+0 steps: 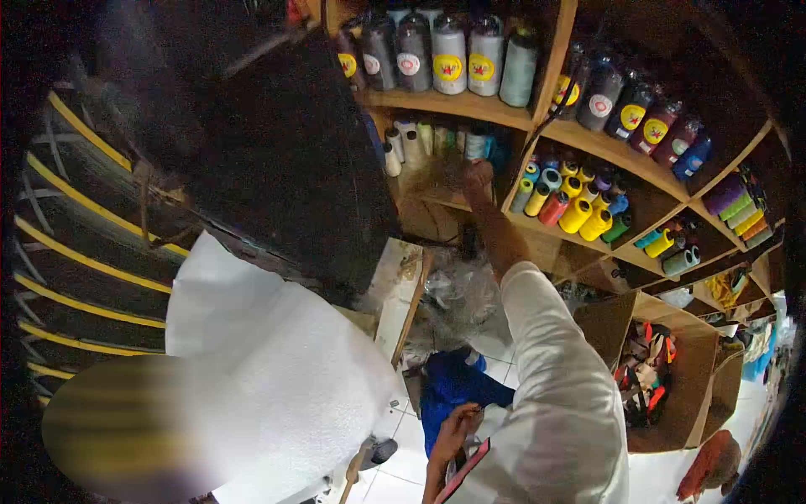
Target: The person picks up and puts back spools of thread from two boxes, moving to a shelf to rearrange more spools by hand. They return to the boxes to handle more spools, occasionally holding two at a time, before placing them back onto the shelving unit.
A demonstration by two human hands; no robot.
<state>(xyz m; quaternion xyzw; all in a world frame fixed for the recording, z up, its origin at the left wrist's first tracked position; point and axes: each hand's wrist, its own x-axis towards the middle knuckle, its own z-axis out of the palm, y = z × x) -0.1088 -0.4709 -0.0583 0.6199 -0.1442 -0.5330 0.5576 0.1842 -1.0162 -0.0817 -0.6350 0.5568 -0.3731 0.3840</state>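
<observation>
My right arm, in a light sleeve, stretches forward to a shelf compartment. There my right hand (478, 175), its fingers looking curled, is right at a pale blue-grey thread cone (475, 146); the fingertips are hidden. Other thread cones (415, 144), white and pale green, stand to its left. Low in front of my body, my left hand (453, 433) has its fingers bent together around something small and dark that I cannot make out. Just below that hand runs a flat item with a pink edge (463, 472).
Wooden shelves (453, 99) hold large labelled cones above and colourful thread spools (579, 214) at right. A cardboard box (693, 370) contains coloured scraps. A big white roll (277, 353) stands at left beside a dark panel (285, 160). Blue cloth (457, 388) lies over the tiled floor.
</observation>
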